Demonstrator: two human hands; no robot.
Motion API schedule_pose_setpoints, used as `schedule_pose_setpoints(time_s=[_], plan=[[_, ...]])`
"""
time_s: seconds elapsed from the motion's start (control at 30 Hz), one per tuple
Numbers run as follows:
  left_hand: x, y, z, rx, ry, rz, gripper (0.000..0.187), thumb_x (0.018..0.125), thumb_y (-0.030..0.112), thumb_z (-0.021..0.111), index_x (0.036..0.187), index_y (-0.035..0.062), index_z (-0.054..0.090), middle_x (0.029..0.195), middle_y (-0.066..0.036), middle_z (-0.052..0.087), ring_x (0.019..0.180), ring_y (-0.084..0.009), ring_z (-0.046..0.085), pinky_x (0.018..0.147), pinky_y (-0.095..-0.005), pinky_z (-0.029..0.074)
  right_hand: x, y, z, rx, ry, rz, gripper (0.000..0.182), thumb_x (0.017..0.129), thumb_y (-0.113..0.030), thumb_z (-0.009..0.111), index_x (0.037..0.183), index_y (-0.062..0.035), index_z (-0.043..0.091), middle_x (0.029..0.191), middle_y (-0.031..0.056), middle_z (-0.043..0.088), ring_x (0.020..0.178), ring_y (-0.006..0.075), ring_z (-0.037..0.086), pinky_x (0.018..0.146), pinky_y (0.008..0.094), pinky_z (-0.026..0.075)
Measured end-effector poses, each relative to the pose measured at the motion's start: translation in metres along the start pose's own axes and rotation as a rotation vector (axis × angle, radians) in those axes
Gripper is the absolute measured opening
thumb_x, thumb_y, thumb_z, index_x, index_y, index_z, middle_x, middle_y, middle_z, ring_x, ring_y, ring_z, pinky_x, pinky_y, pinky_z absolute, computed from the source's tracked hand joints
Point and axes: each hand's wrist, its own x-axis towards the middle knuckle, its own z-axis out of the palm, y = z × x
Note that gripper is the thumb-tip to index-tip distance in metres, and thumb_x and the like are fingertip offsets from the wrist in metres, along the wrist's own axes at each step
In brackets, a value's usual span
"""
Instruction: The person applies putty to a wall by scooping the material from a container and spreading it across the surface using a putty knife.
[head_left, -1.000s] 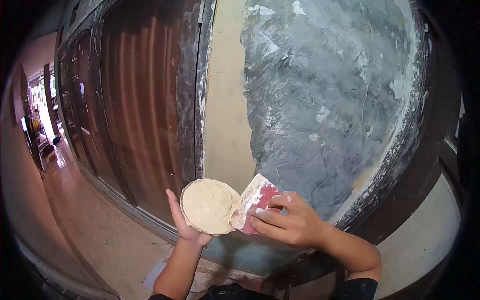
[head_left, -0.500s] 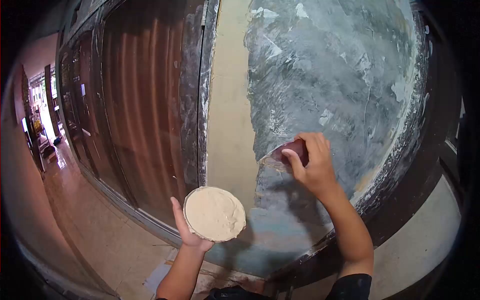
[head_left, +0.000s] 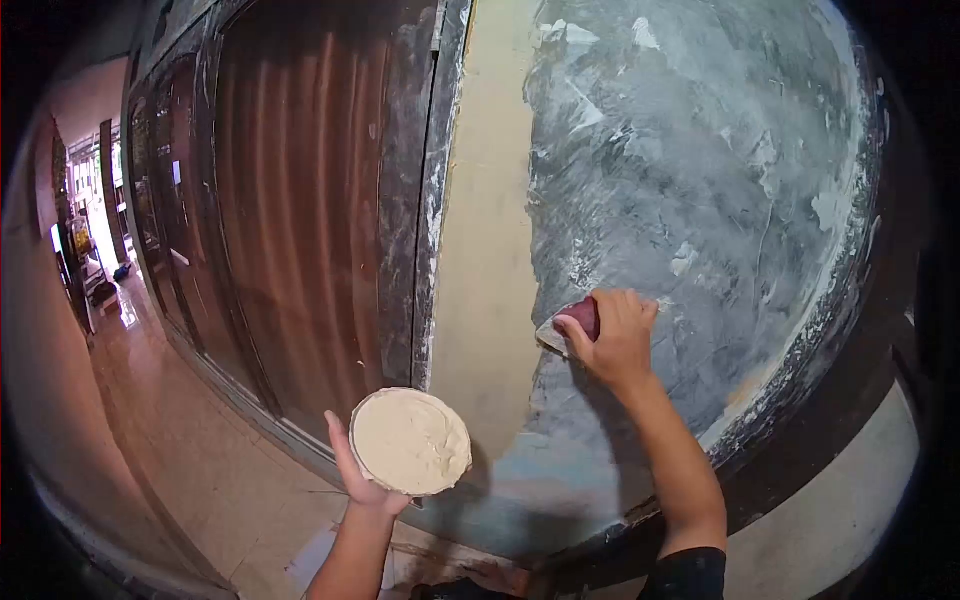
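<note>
A round container (head_left: 411,441) full of cream-coloured paste rests in my left hand (head_left: 366,484), with the thumb up along its left side and the other fingers mostly hidden beneath it. My right hand (head_left: 617,340) grips a dark red scraper (head_left: 581,318) between thumb and fingers. The scraper's thin edge is at the grey wall (head_left: 690,200), just right of the cream strip (head_left: 486,230), and appears to touch the wall. Cream paste coats that strip from top to bottom.
Left of the strip stands a dark frame (head_left: 405,200) with a reddish-brown panel (head_left: 300,200). Tiled floor (head_left: 190,430) runs toward a bright opening at the far left. A dark ledge (head_left: 800,450) curves along the lower right.
The view has shifted, so the wall and strip appear farther right. My right hand is slightly lower, with the scraper turned more edge-on. My left hand and the container appear slightly lower and left.
</note>
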Motion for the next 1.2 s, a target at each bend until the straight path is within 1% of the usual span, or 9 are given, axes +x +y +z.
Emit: schedule_pose_setpoints(time_s=[0.3,0.4,0.5,0.67,0.87,1.0,1.07,1.13,1.2], plan=[[0.003,-0.007,-0.005,-0.081,0.055,-0.024,0.098,0.096,0.087,0.030,0.145,0.0056,0.056,0.141,-0.019,0.064,0.123,-0.0398,0.066,0.103,-0.0579,0.056,0.000,-0.001,0.000,-0.019,0.044,-0.046,0.043,0.083,-0.047,0.083,0.099,-0.0109,0.066,0.087,0.0042,0.060,0.084,0.0262,0.054,0.080,0.0449,0.033],[0.002,-0.007,-0.005,-0.076,0.014,-0.025,0.097,0.097,0.086,0.029,0.145,0.0062,0.057,0.141,-0.017,0.064,0.124,-0.0378,0.065,0.104,-0.0555,0.055,-0.004,-0.002,0.002,-0.117,-0.057,-0.126,0.044,0.083,-0.047,0.083,0.100,-0.0108,0.066,0.087,0.0042,0.061,0.085,0.0260,0.055,0.081,0.0448,0.033],[0.004,-0.010,-0.009,-0.065,0.000,-0.018,0.098,0.097,0.086,0.028,0.146,0.0061,0.056,0.141,-0.017,0.064,0.123,-0.0372,0.066,0.103,-0.0551,0.056,0.005,0.003,0.003,-0.096,0.050,-0.049,0.044,0.082,-0.047,0.084,0.100,-0.0113,0.067,0.088,0.0035,0.061,0.086,0.0247,0.056,0.081,0.0451,0.033],[0.000,-0.014,-0.004,-0.087,-0.016,-0.006,0.098,0.097,0.086,0.028,0.146,0.0060,0.056,0.141,-0.017,0.064,0.125,-0.0368,0.065,0.103,-0.0553,0.057,-0.006,-0.005,0.006,-0.076,-0.057,-0.116,0.043,0.082,-0.047,0.083,0.100,-0.0118,0.067,0.089,0.0031,0.062,0.086,0.0243,0.056,0.081,0.0445,0.032],[-0.001,-0.017,-0.011,-0.074,-0.037,-0.011,0.099,0.096,0.087,0.028,0.146,0.0061,0.056,0.142,-0.017,0.064,0.125,-0.0367,0.065,0.103,-0.0555,0.056,0.012,0.003,0.001,-0.072,0.062,-0.046,0.043,0.082,-0.047,0.083,0.099,-0.0119,0.067,0.087,0.0030,0.061,0.085,0.0241,0.055,0.080,0.0441,0.032],[-0.004,-0.016,-0.003,-0.067,0.021,0.035,0.099,0.096,0.087,0.028,0.144,0.0058,0.057,0.139,-0.016,0.065,0.124,-0.0366,0.066,0.103,-0.0548,0.056,-0.007,-0.005,0.008,-0.112,-0.061,-0.188,0.043,0.081,-0.046,0.083,0.099,-0.0116,0.067,0.088,0.0022,0.061,0.085,0.0235,0.056,0.081,0.0437,0.033],[-0.003,-0.017,-0.005,-0.073,0.006,0.018,0.099,0.096,0.087,0.028,0.145,0.0058,0.056,0.140,-0.016,0.064,0.124,-0.0364,0.066,0.103,-0.0545,0.056,0.006,-0.003,0.005,-0.142,-0.029,-0.150,0.043,0.082,-0.046,0.084,0.101,-0.0114,0.067,0.090,0.0019,0.062,0.086,0.0241,0.056,0.081,0.0439,0.033],[-0.003,-0.018,0.001,-0.076,0.004,0.018,0.099,0.097,0.087,0.028,0.145,0.0046,0.056,0.141,-0.017,0.064,0.124,-0.0367,0.066,0.104,-0.0550,0.056,0.022,0.003,-0.002,-0.062,0.129,-0.027,0.044,0.083,-0.046,0.083,0.103,-0.0112,0.067,0.091,0.0021,0.063,0.086,0.0252,0.056,0.081,0.0449,0.034],[-0.002,-0.020,0.005,-0.078,-0.038,0.000,0.099,0.097,0.086,0.028,0.145,0.0043,0.056,0.141,-0.017,0.064,0.125,-0.0369,0.066,0.104,-0.0551,0.056,0.033,0.000,-0.024,0.002,0.163,0.000,0.039,0.083,-0.038,0.085,0.103,-0.0109,0.066,0.092,0.0030,0.064,0.086,0.0266,0.056,0.081,0.0446,0.034]])
